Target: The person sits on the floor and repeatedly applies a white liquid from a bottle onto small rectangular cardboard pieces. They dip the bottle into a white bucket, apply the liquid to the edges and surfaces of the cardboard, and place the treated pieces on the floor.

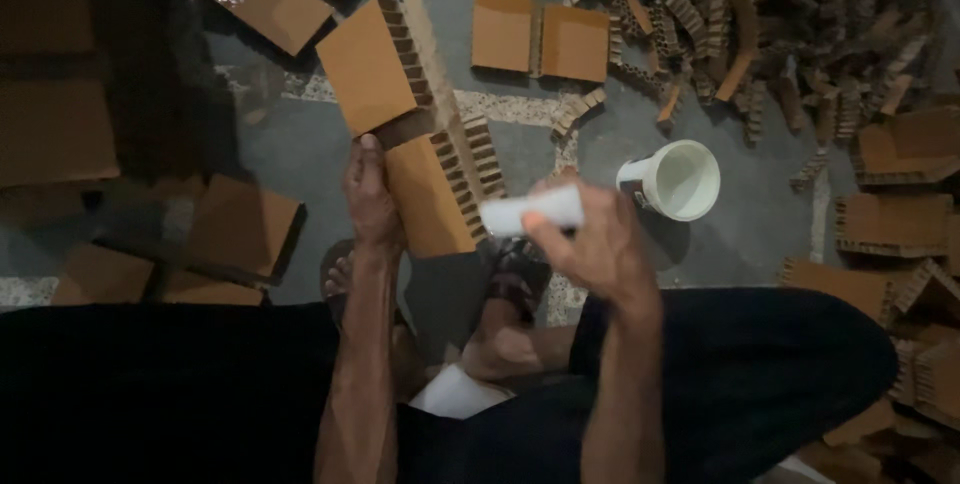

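The left hand (372, 199) clamps a honeycomb cardboard block (430, 194) upright on the floor (300, 149), seemingly to steady its open-celled edge. Just right of it, the right hand (600, 249) is closed around a white tube (532, 212), angled toward that edge; a white cup (680, 180) stands beyond.

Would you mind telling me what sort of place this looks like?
Probably a small floor-level workshop for honeycomb cardboard: the seated person's left hand steadies a cardboard block, flat cardboard panels lie on the stone floor, and a scrap heap fills one corner.

A brown honeycomb cardboard block (425, 189) stands tilted on the floor, cells facing right; a white tube (530, 212) lies crosswise beside it.
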